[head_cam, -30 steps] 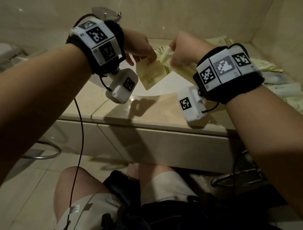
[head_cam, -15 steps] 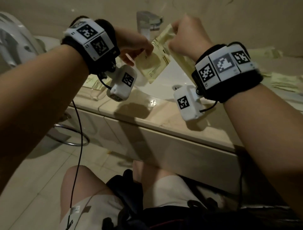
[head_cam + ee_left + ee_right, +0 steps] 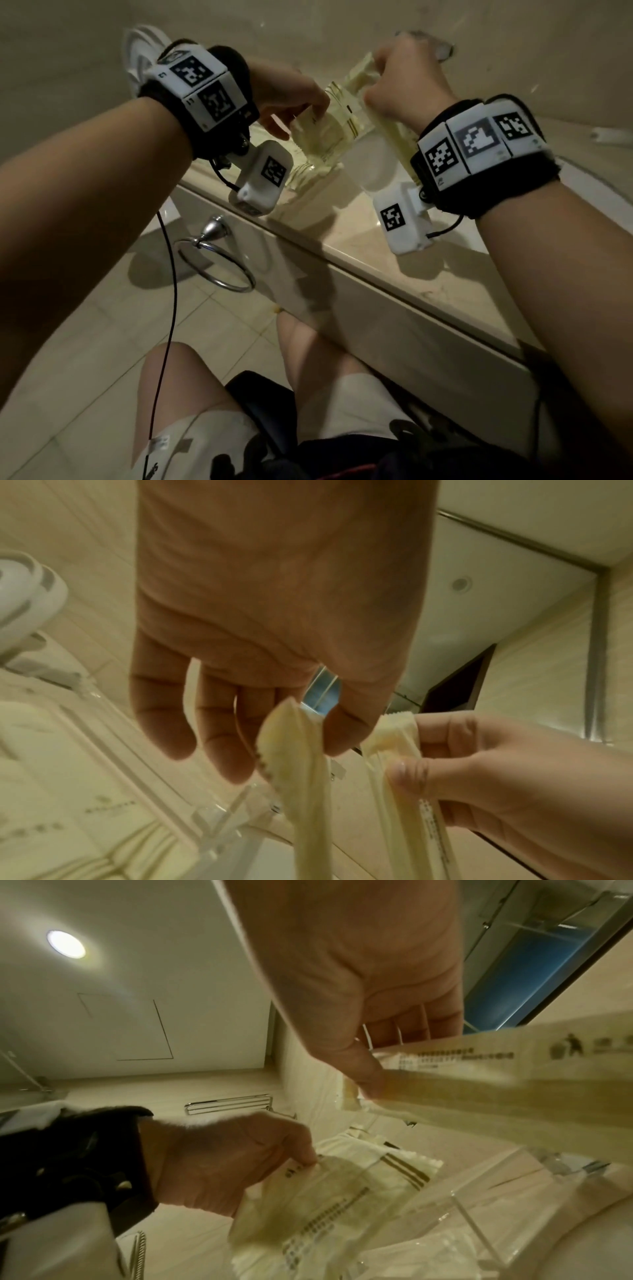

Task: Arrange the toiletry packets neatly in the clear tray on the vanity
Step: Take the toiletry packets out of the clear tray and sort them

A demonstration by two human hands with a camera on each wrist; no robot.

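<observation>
Above the tabletop (image 3: 394, 240), a flat packet (image 3: 325, 133) is pinched by the left hand (image 3: 287, 99) over the tray (image 3: 479, 1213), presumably for slotting in. A long packet (image 3: 496, 1085) is gripped in the right hand (image 3: 404, 82), apparently held ready.

Packets (image 3: 325, 137): pale cream-yellow, dark printed text, brown double stripe near one edge. Long packet (image 3: 496, 1074): cream with grey text and a bin pictogram. Tray (image 3: 219, 818): clear. Wrist bands (image 3: 479, 171): black, carrying white blocks with black square-pattern markers. Vanity (image 3: 394, 267): glossy beige. Towel ring (image 3: 219, 260) at 8 o'clock: chrome.
</observation>
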